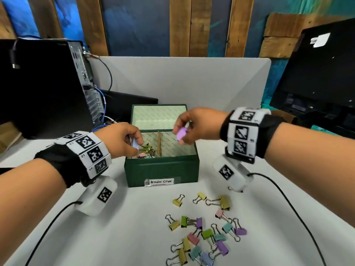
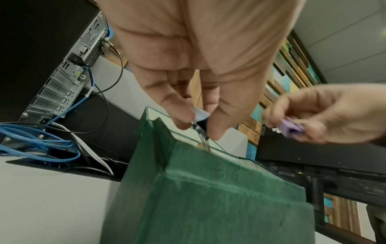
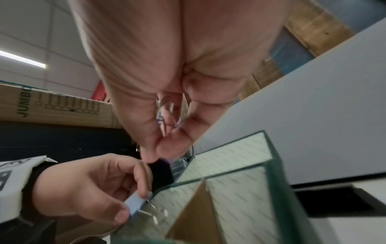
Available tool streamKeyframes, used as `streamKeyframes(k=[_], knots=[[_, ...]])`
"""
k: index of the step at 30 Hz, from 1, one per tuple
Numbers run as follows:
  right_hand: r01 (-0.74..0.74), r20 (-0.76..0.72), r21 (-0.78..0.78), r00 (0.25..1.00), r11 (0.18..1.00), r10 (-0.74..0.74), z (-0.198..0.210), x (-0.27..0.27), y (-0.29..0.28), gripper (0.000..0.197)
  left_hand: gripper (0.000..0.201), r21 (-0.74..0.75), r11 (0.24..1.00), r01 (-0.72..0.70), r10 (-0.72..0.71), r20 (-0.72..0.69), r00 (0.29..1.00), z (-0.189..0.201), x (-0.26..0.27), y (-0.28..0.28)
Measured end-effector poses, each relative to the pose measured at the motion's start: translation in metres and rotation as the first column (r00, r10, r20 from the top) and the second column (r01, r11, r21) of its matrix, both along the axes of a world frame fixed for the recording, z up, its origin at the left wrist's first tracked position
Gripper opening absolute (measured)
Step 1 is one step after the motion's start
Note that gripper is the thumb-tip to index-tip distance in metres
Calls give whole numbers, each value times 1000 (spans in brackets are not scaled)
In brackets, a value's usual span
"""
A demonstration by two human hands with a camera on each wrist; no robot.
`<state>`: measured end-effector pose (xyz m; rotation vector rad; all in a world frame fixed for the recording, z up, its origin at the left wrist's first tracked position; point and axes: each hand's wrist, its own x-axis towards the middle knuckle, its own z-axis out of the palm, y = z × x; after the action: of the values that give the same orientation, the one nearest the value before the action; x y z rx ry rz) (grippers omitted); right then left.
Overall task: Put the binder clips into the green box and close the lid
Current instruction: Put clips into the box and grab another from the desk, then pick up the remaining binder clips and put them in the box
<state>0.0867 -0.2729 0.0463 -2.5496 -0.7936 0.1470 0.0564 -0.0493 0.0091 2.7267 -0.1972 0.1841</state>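
Note:
The green box [image 1: 161,171] stands open in the middle of the table, its lid [image 1: 159,116] upright behind it, a wooden divider inside. Several clips lie in its left compartment [image 1: 146,153]. My left hand [image 1: 132,144] pinches a pale blue binder clip [image 1: 135,145] over that compartment's left rim; the same blue clip [image 3: 135,204] shows in the right wrist view, and the left hand [image 2: 198,130] in its own wrist view. My right hand [image 1: 182,135] pinches a purple binder clip [image 1: 181,133] above the right compartment; the purple clip [image 2: 290,128] also shows there. Several coloured clips [image 1: 203,231] lie on the table in front.
A computer tower [image 1: 48,83] with blue cables [image 2: 39,140] stands at the left. A grey partition [image 1: 182,81] rises behind the box. A black monitor [image 1: 317,73] stands at the right. Wrist-camera cables [image 1: 288,208] trail over the white table [image 1: 115,237].

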Motion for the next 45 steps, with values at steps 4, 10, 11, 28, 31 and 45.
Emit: streamKeyframes(k=[4,10,11,28,31,45], knots=[[-52,94,20,994,998,50,12,8,39,46,21,7,1000,4,-5,14,1000,1,2,-7],[-34,90,-16,995,999,35,2,15,33,42,27,-4,1000,-6,6,12,1000,3,-3,-2],[-29,88,-38,996,999,32,-1,10,24,37,28,25,1000,6,-6,16,1000,3,-5,-3],[-28,-177,-606,979,795,-101,-79,-31,-96,58,75,322,820,473,-295,-470,832,-47,-56,-76],[-41,-130,-528,991,848,-33,-87,-32,-88,50,68,321,809,493,-314,-473,823,-49,-56,-83],[-294,-190,-418,954,860,233,-96,-28,-55,40,51,227,771,595,-467,-434,770,-52,-56,-89]])
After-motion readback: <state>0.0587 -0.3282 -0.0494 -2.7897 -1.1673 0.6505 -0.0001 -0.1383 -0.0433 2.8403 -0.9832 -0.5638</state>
